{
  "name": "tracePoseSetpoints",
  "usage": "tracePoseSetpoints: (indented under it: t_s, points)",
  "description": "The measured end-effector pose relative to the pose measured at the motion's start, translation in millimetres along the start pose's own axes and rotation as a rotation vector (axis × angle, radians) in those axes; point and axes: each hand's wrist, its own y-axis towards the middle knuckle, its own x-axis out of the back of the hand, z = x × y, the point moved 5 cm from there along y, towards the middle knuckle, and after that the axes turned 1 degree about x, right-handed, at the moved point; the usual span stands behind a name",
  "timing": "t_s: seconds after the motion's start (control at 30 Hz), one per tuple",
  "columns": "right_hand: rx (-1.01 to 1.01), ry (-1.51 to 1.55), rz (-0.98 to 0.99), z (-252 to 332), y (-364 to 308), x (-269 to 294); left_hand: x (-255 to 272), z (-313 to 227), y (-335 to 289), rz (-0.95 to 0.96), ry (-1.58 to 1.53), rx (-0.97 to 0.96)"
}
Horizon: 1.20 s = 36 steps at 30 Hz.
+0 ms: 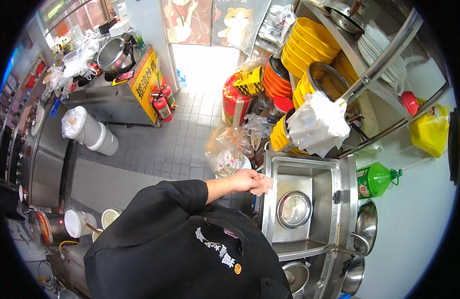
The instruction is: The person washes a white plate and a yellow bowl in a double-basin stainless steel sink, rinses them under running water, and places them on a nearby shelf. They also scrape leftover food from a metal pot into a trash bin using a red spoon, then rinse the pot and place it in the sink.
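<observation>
My left hand point(244, 180) reaches out from a black sleeve to the left rim of the steel sink point(313, 213). Its fingers are closed round a limp, pale pink piece point(262, 185), and I cannot make out whether that is raw meat or cloth. Inside the sink basin sits a round steel bowl point(295, 194) with something pale in it. A clear plastic bag point(225, 154) with contents stands on the floor side, just beyond the hand. My right hand does not show; the black shirt point(185, 249) fills the lower middle.
Yellow stacked bowls point(309, 40) and orange tubs point(277, 79) crowd the far right, under a steel shelf. A green jug point(378, 180) stands right of the sink. White buckets point(83, 127) and red fire extinguishers point(162, 107) stand on the tiled floor point(190, 119) at left.
</observation>
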Motion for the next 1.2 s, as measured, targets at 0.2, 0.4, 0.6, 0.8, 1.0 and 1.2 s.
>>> tracePoseSetpoints:
  t_s: [0.2,0.4,0.6,0.8,1.0,1.2]
  points:
    - [0.066,-0.011,0.053,-30.8,-22.7,-43.0,-22.9,-0.6,-4.2,0.032,-0.001,0.013]
    - [-0.131,0.264,-0.036,-51.9,-39.2,-94.8,-42.7,-5.3,-2.6,0.105,0.153,0.062]
    - [-0.341,0.235,0.407,-40.7,-41.9,-107.0,-67.4,-2.2,6.0,0.282,0.071,0.093]
    - [-1.175,1.048,0.089,-38.2,-39.1,-127.4,-64.9,8.9,-8.4,0.200,-0.098,0.209]
    - [-1.207,1.089,0.051,-32.6,-36.1,-100.4,-83.9,8.9,8.3,0.273,-0.079,0.232]
    - [-1.244,1.002,-0.082,-45.9,-41.7,-61.5,-101.1,-2.3,14.3,0.335,-0.092,0.220]
